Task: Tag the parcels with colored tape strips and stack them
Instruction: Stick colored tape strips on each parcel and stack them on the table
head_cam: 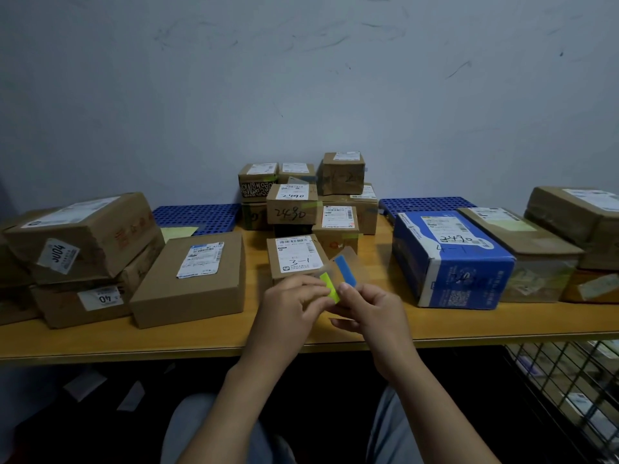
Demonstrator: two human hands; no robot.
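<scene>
Over the front of the wooden table (201,339) I hold a clear backing sheet (348,257) that carries a yellow-green tape strip (330,286) and a blue tape strip (345,271). My left hand (291,296) pinches the yellow-green strip at its lower end. My right hand (368,309) grips the sheet from below and the right. Just behind my hands sits a small brown parcel marked "3-1" (294,257). Further back is a pile of small brown parcels (308,199), some marked "2490".
A flat brown box (194,276) and a stack of larger cartons (80,242) lie at the left. A blue and white box (449,259) and more brown parcels (542,249) fill the right. Blue perforated mats (197,217) lie against the wall. A wire rack (569,396) stands below right.
</scene>
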